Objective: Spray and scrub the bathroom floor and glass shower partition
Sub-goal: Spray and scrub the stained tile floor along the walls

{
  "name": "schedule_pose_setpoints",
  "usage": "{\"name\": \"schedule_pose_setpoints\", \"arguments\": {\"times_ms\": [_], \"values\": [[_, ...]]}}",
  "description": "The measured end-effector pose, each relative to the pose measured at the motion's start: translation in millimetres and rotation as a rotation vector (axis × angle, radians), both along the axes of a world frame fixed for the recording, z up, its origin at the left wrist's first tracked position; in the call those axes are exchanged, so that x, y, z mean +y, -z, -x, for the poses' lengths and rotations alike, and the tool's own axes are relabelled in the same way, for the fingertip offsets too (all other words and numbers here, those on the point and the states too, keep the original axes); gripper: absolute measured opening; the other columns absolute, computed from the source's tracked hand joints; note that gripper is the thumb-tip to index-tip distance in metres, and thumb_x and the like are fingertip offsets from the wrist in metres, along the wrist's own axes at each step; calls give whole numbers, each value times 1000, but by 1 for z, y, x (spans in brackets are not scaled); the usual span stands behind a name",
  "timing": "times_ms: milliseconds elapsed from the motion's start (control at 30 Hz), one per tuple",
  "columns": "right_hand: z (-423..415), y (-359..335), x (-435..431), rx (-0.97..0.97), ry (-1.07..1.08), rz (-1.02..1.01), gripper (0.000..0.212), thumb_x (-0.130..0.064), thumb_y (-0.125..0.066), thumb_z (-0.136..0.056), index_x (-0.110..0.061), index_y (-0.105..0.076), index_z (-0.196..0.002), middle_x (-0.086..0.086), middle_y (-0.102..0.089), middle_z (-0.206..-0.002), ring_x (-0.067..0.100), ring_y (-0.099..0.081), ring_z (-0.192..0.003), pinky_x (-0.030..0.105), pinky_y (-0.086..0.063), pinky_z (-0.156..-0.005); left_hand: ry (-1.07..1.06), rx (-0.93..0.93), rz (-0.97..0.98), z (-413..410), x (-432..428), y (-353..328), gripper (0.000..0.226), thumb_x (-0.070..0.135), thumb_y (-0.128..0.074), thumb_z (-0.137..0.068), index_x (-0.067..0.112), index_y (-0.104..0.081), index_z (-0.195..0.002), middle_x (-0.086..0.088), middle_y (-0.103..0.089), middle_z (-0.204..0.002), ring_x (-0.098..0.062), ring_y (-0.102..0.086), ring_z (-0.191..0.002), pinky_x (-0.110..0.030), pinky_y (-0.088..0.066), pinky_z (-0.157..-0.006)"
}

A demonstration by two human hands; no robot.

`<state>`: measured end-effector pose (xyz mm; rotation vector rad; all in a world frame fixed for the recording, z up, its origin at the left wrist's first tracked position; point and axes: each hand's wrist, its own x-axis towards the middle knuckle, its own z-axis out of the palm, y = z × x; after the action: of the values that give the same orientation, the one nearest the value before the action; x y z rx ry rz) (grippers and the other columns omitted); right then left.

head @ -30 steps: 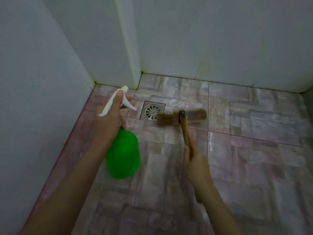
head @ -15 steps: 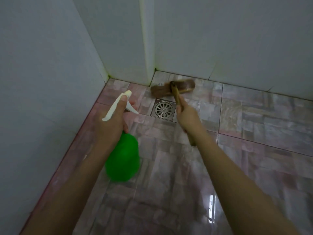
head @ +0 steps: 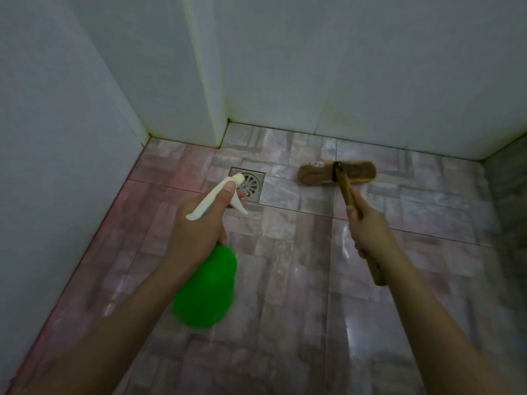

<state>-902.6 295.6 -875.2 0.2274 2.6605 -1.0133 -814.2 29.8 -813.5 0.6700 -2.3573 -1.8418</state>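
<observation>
My left hand (head: 196, 229) grips the neck of a green spray bottle (head: 206, 289) with a white trigger head, its nozzle pointing toward the far left corner. A wooden scrub brush (head: 336, 173) is held by its handle in my right hand (head: 370, 232). The brush head rests on the pinkish tiled floor (head: 285, 266) near the back wall, right of the drain. The floor looks wet and shiny. No glass partition is visible.
A square metal floor drain (head: 252, 183) sits just beyond the spray nozzle. White tiled walls (head: 342, 67) close in at the back and left, with a projecting white corner column (head: 205, 81) above the drain. A dark wall edge stands at the far right.
The brush has swung from the corner behind the drain to the right along the back wall. The spray bottle has stayed in my left hand, and the view has shifted.
</observation>
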Motion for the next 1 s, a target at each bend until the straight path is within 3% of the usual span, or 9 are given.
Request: {"name": "schedule_pose_setpoints", "arguments": {"times_ms": [67, 200, 300, 433, 533, 667, 800, 900, 1000], "values": [[-33, -8, 7, -9, -55, -44, 47, -31, -36, -102, -46, -26, -146, 3, -58, -71, 16, -51, -49, 26, -43, -42, 5, 11, -19, 1, -2, 6, 29, 51, -50, -99, 48, -75, -83, -3, -75, -71, -11, -47, -37, -21, -42, -43], [-159, -32, 13, -102, -97, -18, 58, -22, -46, -99, -57, -20, -137, -2, -65, -85, 6, -60, -63, 18, -47, -56, 55, 2, -12, -5, 11, 11, 26, 48, -52, -99, 45, -75, -88, -4, -79, -87, -16, -49, -37, -22, -43, -41], [-130, -17, -8, -83, -235, -48, 57, -24, -42, -100, -54, -18, -142, 6, -65, -80, 20, -62, -67, 19, -40, -51, 72, -9, 1, -10, 22, 10, 27, 41, -51, -102, 35, -75, -90, 3, -79, -81, -12, -49, -34, -23, -44, -42], [-69, 1, -24, -33, -202, -29, 50, -28, -37, -102, -44, -25, -147, -2, -54, -69, 12, -51, -53, 21, -39, -44, 97, -2, 40, -21, 18, 7, 29, 50, -49, -101, 49, -73, -86, -5, -79, -91, -14, -50, -37, -22, -44, -45], [-139, -10, 5, -89, -190, -24, 51, -27, -38, -102, -43, -22, -147, 4, -62, -74, 15, -59, -61, 30, -50, -56, 52, 14, 31, -30, 8, -2, 31, 50, -48, -102, 50, -74, -84, 0, -79, -90, -15, -50, -38, -22, -43, -45], [-184, -26, 1, -186, -255, -48, 53, -30, -39, -101, -52, -13, -140, -4, -57, -66, 9, -56, -56, 29, -50, -56, -23, 25, 34, -40, -8, -3, 30, 52, -49, -99, 54, -75, -84, -2, -79, -92, -36, -60, -56, -25, -44, -48], [-90, -1, -61, -43, -313, 9, 51, -27, -39, -101, -40, -26, -148, 14, -64, -85, 29, -61, -70, 36, -49, -64, -72, -5, 90, -51, -19, -11, 31, 45, -48, -103, 51, -71, -83, 15, -78, -88, -13, -48, -40, -21, -42, -46], [-79, 0, -63, -58, -339, -35, 51, -25, -39, -101, -39, -26, -149, 15, -64, -91, 22, -54, -64, 31, -46, -59, -126, -36, 105, -56, -27, -18, 38, 46, -46, -104, 60, -67, -76, 31, -72, -78, -7, -47, -39, -15, -40, -46], [-146, -16, -40, -146, -339, -27, 54, -26, -41, -100, -47, -21, -146, 9, -65, -93, 24, -63, -77, 33, -49, -68, -156, -24, 91, -60, -41, -14, 34, 53, -45, -102, 65, -68, -80, 7, -78, -89, -12, -50, -44, -23, -43, -52]]}}
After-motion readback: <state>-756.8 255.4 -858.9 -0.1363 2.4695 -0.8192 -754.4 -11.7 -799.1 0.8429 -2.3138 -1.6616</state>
